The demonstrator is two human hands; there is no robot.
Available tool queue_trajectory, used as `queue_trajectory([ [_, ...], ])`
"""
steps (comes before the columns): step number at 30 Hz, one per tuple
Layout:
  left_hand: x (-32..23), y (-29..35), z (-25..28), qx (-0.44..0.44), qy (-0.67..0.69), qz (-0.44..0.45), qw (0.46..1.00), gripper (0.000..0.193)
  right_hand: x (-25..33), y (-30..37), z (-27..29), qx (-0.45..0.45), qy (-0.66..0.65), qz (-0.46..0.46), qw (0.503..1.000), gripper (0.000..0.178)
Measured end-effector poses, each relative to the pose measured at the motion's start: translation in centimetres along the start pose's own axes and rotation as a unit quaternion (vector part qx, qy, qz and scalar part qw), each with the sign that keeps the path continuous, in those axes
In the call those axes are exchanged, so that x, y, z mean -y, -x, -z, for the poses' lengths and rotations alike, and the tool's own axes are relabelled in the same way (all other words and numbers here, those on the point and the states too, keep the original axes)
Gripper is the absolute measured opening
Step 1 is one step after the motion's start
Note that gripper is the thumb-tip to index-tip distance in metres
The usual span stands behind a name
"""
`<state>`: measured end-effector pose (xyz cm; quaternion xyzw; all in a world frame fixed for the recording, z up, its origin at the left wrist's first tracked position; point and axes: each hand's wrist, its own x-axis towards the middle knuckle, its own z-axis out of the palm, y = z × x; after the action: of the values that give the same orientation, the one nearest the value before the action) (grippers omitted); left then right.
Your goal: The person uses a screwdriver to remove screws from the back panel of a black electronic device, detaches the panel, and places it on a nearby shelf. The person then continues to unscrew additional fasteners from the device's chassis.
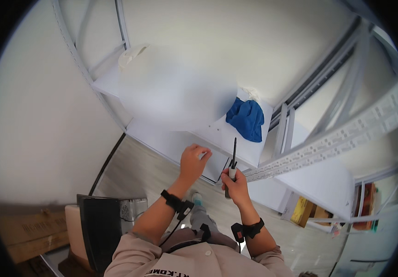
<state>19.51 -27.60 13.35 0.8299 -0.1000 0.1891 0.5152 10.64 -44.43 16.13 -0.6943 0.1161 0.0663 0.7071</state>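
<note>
While the right hand (237, 187) has its fingers clasped around a screwdriver (232, 172), shaft pointing away from the person, the left hand (193, 161) hovers near the white shelf (247, 150), fingers curled. Whether those tips meet, I can't tell; a blue cloth (246, 120) lies crumpled on the shelf.

Cloth (246, 121) on the shelf (249, 152), beyond the tool (232, 172) in the right grip (238, 188)
</note>
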Motion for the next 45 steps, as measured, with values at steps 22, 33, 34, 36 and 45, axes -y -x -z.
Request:
queue_trajectory([
  [22, 7.6, -8.0, -8.9, 0.0, -0.153, 0.06, 0.986, 0.009, 4.2, -19.5, 2.4, 0.094, 0.097, -0.058, 0.989, 0.015],
  [33, 6.6, -6.9, -5.8, -0.008, -0.067, 0.091, 0.994, 0.029, 4.6, -19.6, 0.8, 0.128, 0.093, -0.062, 0.985, 0.016],
  [34, 6.3, -6.5, -4.9, -0.024, -0.06, 0.094, 0.994, 0.03, 4.6, -19.4, 0.3, 0.137, 0.093, -0.055, 0.985, 0.016],
  [36, 5.5, -6.0, -3.2, -0.003, -0.018, 0.12, 0.993, 0.029, 4.4, -19.0, -0.5, 0.153, 0.087, -0.042, 0.984, 0.018],
  [45, 4.0, 4.1, 12.7, -0.154, 0.015, 0.247, 0.957, 0.019, 4.1, -12.1, -12.2, 0.337, 0.113, -0.026, 0.935, 0.019],
])
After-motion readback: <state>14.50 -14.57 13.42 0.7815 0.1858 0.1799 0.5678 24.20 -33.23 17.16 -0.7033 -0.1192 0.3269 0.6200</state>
